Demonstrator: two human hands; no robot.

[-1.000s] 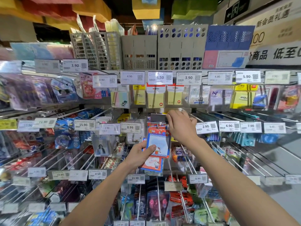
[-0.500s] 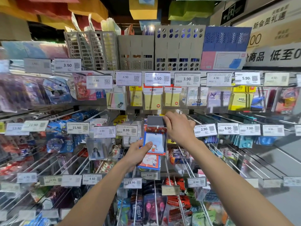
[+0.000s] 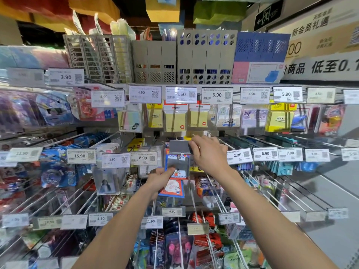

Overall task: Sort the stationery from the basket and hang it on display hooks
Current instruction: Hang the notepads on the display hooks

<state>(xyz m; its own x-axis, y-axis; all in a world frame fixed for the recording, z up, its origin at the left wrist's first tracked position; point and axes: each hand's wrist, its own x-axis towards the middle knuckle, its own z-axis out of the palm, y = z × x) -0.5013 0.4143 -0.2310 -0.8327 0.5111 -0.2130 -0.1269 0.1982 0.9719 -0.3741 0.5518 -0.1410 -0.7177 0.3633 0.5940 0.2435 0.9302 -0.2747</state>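
Display hooks (image 3: 275, 199); left hand (image 3: 160, 178) holds two notepads (image 3: 177, 165), right hand (image 3: 208, 154) grips tag (image 3: 178, 146).

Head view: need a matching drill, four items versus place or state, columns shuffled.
Items:
1. left hand
2. right hand
3. 8.99 tag
4. blue file box

Place or state:
A. on the top shelf, right side
B. pinches the grey flap
C. just left of the pack
D. holds the pack's lower edge

Pairs: 1-D, 2-B, 3-C, 4-A
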